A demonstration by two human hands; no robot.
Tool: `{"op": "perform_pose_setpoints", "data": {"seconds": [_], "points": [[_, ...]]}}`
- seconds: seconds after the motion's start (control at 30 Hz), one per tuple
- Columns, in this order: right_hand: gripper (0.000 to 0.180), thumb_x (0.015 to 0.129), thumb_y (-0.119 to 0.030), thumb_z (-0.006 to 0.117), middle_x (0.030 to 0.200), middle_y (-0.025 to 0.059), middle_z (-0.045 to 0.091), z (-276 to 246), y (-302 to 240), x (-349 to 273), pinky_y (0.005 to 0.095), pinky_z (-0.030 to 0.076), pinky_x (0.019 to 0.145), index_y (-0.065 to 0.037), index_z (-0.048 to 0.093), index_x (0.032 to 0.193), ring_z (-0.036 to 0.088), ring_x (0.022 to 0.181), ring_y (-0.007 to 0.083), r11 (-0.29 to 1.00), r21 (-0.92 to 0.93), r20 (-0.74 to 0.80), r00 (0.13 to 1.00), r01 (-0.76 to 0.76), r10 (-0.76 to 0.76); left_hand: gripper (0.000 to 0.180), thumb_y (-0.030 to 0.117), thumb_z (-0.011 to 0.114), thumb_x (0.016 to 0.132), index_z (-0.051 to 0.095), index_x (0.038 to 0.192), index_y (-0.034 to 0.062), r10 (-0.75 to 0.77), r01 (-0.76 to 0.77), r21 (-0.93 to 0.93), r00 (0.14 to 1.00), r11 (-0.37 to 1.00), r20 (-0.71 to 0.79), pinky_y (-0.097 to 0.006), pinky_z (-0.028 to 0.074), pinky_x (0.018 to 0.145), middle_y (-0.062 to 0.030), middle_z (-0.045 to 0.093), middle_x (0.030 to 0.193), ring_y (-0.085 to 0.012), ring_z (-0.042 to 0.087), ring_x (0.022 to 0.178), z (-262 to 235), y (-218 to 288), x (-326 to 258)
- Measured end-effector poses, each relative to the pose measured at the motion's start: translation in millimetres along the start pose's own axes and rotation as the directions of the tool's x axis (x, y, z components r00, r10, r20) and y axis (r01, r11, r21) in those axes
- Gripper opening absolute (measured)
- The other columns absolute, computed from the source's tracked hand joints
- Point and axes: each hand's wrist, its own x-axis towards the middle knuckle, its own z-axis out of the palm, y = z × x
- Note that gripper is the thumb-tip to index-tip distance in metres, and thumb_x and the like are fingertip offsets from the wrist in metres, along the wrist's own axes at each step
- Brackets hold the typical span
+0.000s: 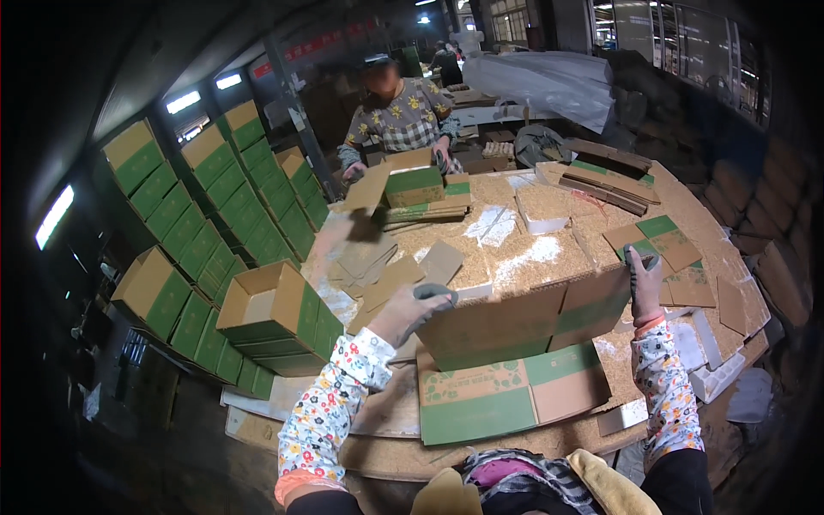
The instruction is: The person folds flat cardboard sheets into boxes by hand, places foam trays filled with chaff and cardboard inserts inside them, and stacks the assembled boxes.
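Cardboard carton [524,322], brown with a green band, stands half-folded near the front edge of the bench [515,257], its flaps raised. Left hand [410,311], in a grey glove, has its fingers curled over the carton's upper left corner; right hand [645,287] grips the upper right flap, fingers closed on it. Under it lies a flat carton blank [506,395], smooth, green and tan. Grainy sawdust-like crumbs cover the bench. Finished cartons [266,313] are stacked at left, the top one open, its contents hidden.

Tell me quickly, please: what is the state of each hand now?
Left hand: gloved, fingers closed on the left end of the flat cardboard box.
Right hand: gloved, fingers closed on the right end of the same box.
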Motion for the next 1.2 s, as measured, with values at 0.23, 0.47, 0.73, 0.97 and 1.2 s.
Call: {"op": "perform_pose_setpoints", "data": {"seconds": [0.23, 0.47, 0.73, 0.97, 1.2], "points": [[0.035, 0.082, -0.018, 0.069, 0.099, 0.0082, 0.056, 30, -75, -43, 0.0250, 0.046, 0.076, 0.000, 0.053, 0.107, 0.054, 0.082, 0.0126, 1.000, -0.011, 0.382, 0.924, -0.019, 0.022, 0.043, 0.037, 0.057, 0.091, 0.067, 0.083, -0.0046, -0.028, 0.190, 0.675, 0.970, 0.713, -0.243, -0.036, 0.051, 0.064, -0.0134, 0.068, 0.077, -0.0246, 0.065, 0.064, -32, 21, 24], [0.087, 0.074, -0.040, 0.076, 0.130, 0.0243, 0.044, 71, -40, -75, 0.0356, 0.034, 0.104, 0.006, 0.033, 0.134, 0.043, 0.124, 0.0295, 0.957, -0.230, 0.582, 0.813, 0.176, -0.010, 0.067, 0.061, 0.035, 0.091, 0.065, 0.092, 0.0020, -0.292, -0.430, 0.848, 0.806, 0.309, 0.515, -0.045, 0.049, 0.081, -0.0197, 0.066, 0.093, -0.0356, 0.063, 0.090, 117, 30, -14], [0.063, 0.076, -0.041, 0.075, 0.115, 0.0135, 0.064, 47, -55, 12, 0.0315, 0.043, 0.097, 0.001, 0.057, 0.120, 0.059, 0.108, 0.0230, 0.847, -0.523, 0.853, 0.053, 0.099, 0.520, 0.096, 0.057, 0.063, 0.082, 0.024, 0.138, -0.0102, 0.208, 0.065, 0.771, 0.945, 0.634, -0.251, -0.045, 0.033, 0.106, -0.0332, 0.038, 0.135, -0.0413, 0.038, 0.129, 72, -42, -26], [0.080, 0.079, -0.066, 0.055, 0.131, 0.0228, 0.046, 40, -114, -103, 0.0534, 0.026, 0.107, -0.004, 0.047, 0.130, 0.043, 0.122, 0.0376, 0.496, 0.204, 0.976, -0.135, 0.844, -0.171, 0.101, 0.028, 0.079, 0.072, 0.016, 0.140, -0.0107, 0.376, -0.175, 0.461, 0.841, 0.870, -0.389, -0.042, 0.029, 0.108, -0.0307, 0.032, 0.139, -0.0377, 0.034, 0.130, 66, -82, -35], [0.081, 0.091, -0.069, 0.027, 0.128, 0.0131, 0.054, -31, 20, -133, 0.0339, 0.039, 0.102, -0.005, 0.040, 0.139, 0.052, 0.117, 0.0194, 0.178, 0.031, 0.760, 0.139, -0.983, 0.635, 0.056, 0.036, 0.058, 0.092, 0.046, 0.127, -0.0063, -0.285, 0.350, -0.272, 0.925, 0.896, 0.250, -0.036, 0.046, 0.090, -0.0202, 0.060, 0.116, -0.0267, 0.060, 0.102, 46, -94, -23]]}}
